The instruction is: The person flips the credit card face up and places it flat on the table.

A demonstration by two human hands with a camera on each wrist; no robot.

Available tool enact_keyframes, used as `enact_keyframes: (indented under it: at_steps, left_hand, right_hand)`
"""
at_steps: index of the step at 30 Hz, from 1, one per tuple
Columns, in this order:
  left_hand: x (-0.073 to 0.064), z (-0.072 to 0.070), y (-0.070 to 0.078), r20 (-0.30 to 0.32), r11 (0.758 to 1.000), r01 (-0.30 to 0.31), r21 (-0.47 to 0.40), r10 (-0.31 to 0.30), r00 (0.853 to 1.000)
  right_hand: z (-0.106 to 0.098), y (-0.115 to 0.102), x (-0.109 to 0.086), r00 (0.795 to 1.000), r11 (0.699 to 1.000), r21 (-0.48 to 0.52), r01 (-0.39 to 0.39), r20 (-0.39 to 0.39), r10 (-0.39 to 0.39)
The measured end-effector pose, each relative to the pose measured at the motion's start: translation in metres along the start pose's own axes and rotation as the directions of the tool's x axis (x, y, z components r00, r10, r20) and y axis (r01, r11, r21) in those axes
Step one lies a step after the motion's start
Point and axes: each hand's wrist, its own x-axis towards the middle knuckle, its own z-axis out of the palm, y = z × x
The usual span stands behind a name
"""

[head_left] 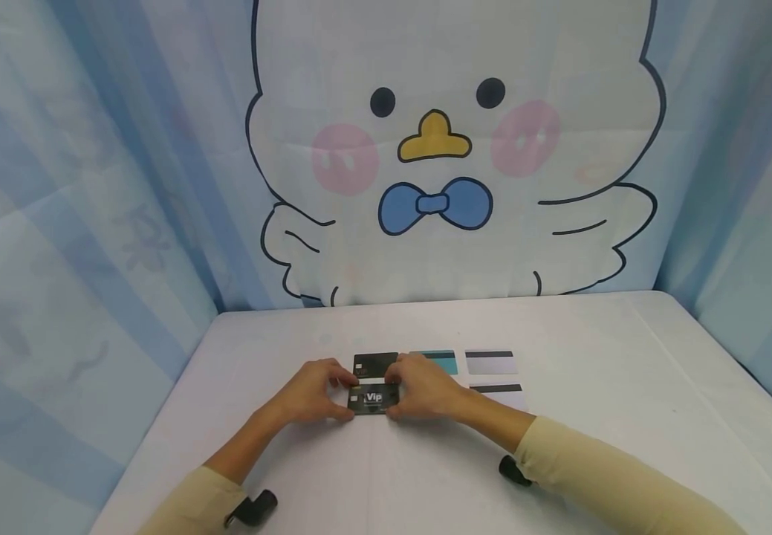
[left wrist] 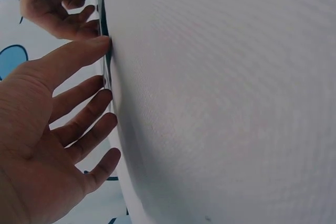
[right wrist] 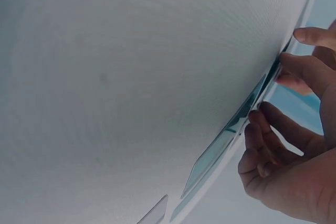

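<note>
- Hold the dark "Vip" card (head_left: 374, 399) low over the white tabletop (head_left: 372, 475), at six o'clock from the black VIP card (head_left: 374, 365).
- Pinched at both ends: left hand (head_left: 308, 394) at nine o'clock, right hand (head_left: 428, 388) at three, thumbs and forefingers clamped on corners.
- Best squared with light, even pressure.
- Avoid brushing the teal striped card (head_left: 444, 362) at two o'clock.
- Likely safest to let go both ends together.

"Vip" on near card (head_left: 373, 400), "VIP" on black card (head_left: 375, 364)
</note>
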Motion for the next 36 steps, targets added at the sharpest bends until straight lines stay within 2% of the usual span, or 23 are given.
enact_keyframes:
  at_steps: [10,20,36]
  left_hand:
    - [0.0008,0.0016,-0.0007,0.007,1.000,0.013,-0.003,-0.013,1.000]
    - [0.0006,0.0023,-0.0012,0.022,0.999,0.034,-0.006,-0.034,0.999]
    - [-0.0040,-0.0006,0.0017,0.005,0.999,0.018,-0.031,-0.018,1.000]
  right_hand:
    - [0.0011,0.0017,-0.0001,1.000,1.000,-0.013,0.006,0.006,-0.006]
    - [0.0010,0.0013,0.0000,1.000,1.000,0.021,0.008,0.019,-0.008]
    - [0.0008,0.0017,0.0007,0.999,0.999,0.014,0.043,0.007,-0.043]
